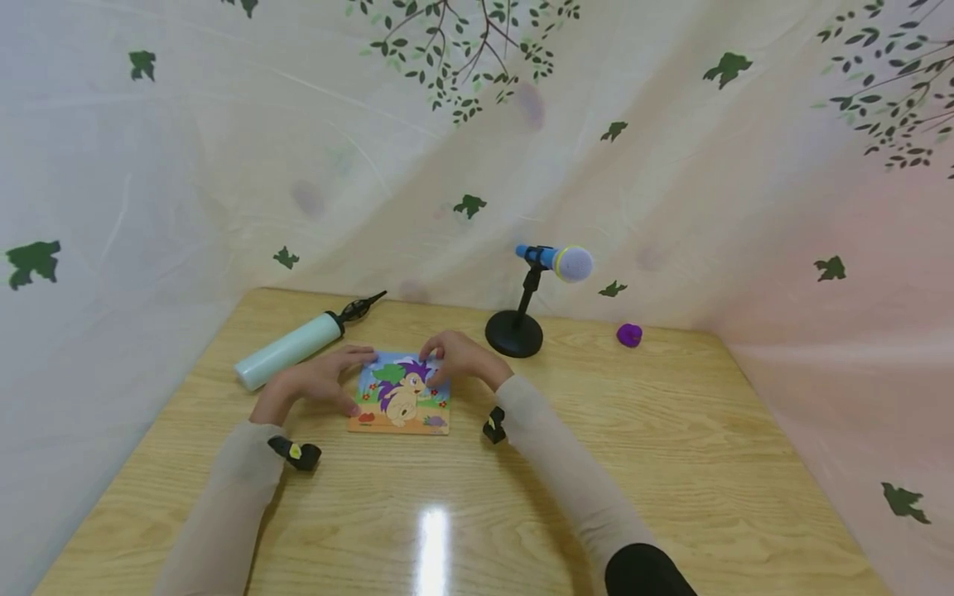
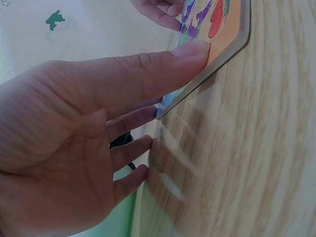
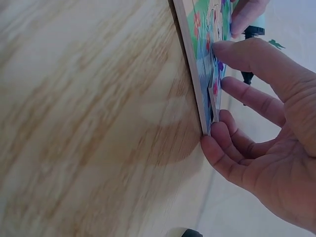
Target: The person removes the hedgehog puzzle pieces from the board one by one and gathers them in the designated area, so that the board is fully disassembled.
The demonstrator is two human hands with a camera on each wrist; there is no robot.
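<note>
A flat jigsaw puzzle (image 1: pixel 402 420) with a purple-haired hedgehog picture lies on the wooden table. Along its left side is my left hand (image 1: pixel 316 385); the thumb rests on the lower left corner and a fingertip touches the upper left corner, fingers fairly straight. My right hand (image 1: pixel 465 358) is at the upper right corner. In the right wrist view, its thumb and finger pinch a puzzle piece (image 3: pixel 215 91) that stands slightly raised and tilted from the board (image 3: pixel 193 64). The other fingers curl by the board's far corner.
A pale green hand pump (image 1: pixel 291 352) with a black nozzle lies behind the left hand. At the back stands a blue toy microphone (image 1: pixel 555 261) on a black stand (image 1: pixel 514 334). Farther right is a small purple object (image 1: pixel 629 335). A printed curtain (image 1: pixel 417 165) hangs behind the table (image 1: pixel 671 463).
</note>
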